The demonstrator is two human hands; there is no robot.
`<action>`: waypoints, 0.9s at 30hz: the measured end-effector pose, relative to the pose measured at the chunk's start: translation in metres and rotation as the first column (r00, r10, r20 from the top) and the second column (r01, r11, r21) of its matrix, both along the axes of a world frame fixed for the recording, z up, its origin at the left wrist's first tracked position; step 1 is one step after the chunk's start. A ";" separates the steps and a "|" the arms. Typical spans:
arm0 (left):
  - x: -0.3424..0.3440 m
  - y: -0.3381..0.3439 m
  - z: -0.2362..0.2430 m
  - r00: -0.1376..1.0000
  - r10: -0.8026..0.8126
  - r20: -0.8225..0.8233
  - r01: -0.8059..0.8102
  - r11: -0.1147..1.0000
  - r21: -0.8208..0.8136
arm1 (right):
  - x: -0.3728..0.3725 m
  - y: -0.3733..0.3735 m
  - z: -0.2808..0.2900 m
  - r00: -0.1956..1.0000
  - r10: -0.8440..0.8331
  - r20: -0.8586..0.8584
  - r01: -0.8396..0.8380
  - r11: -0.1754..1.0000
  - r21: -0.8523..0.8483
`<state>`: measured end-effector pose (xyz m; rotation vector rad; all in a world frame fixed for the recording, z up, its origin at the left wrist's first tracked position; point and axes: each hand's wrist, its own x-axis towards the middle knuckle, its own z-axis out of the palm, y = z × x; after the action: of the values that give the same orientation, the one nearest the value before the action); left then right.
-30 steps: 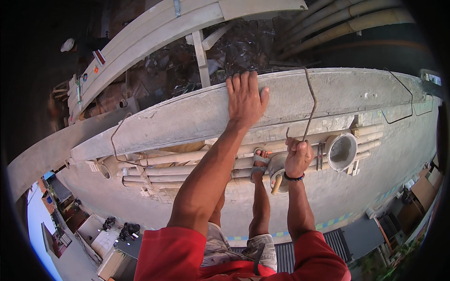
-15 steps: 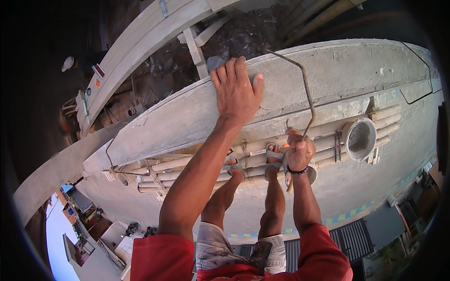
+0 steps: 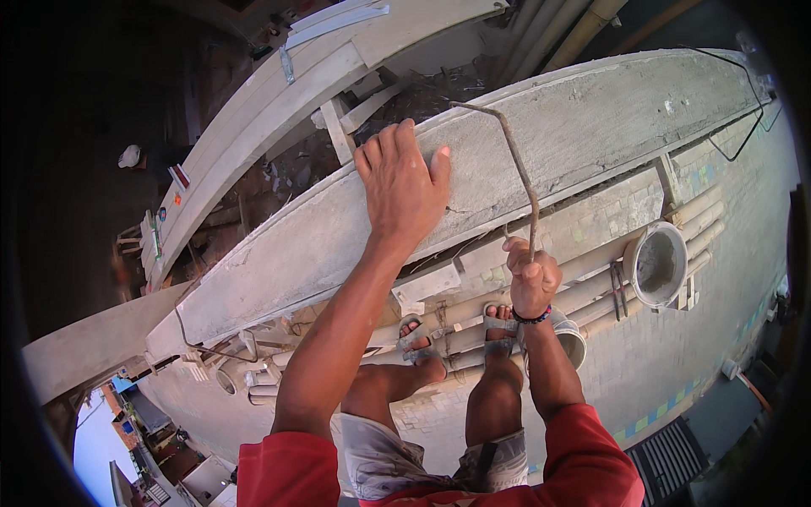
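My left hand (image 3: 401, 182) lies on the top of a long grey concrete beam (image 3: 591, 131). Its fingers stretch over the far edge, and the thumb is spread apart. A rusty bent metal rod (image 3: 517, 156) crosses the beam, its upper end reaching past the far edge. My right hand (image 3: 534, 275) is closed round the rod's lower end, just off the near side of the beam. Between my hands, a dark gap shows along the beam's lower near edge.
My sandalled feet (image 3: 498, 325) stand on lashed bamboo poles (image 3: 465, 338). A bucket of grey mortar (image 3: 659, 264) and a smaller white bucket (image 3: 568, 340) are at the right. Other bent rods (image 3: 754, 97) hang over the beam's ends. Beyond it curves another ledge (image 3: 253, 118).
My view has shifted, so more of the beam's near face and the gap beneath show. The left hand stays on the beam; the right hand still holds the rod, its fingers slightly rearranged.
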<state>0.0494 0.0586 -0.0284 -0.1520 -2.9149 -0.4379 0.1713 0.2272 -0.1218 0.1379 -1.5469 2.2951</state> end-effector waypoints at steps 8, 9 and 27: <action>0.011 -0.001 -0.001 0.985 -0.174 0.003 0.174 0.985 0.005 | -0.015 -0.002 -0.002 0.986 0.020 -0.164 0.006 0.987 0.160; 0.015 -0.001 0.003 0.978 -0.207 0.012 0.207 0.978 0.025 | -0.017 -0.004 -0.002 0.981 0.012 -0.193 0.036 0.970 0.240; 0.040 0.000 0.002 0.885 -0.443 0.144 0.458 0.883 -0.097 | -0.007 -0.015 -0.004 0.981 -0.009 -0.192 0.011 1.000 0.007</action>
<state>0.0899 0.0586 -0.0269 -0.8682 -3.0091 -0.3300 0.1641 0.2118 -0.1256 0.3424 -1.4557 2.1958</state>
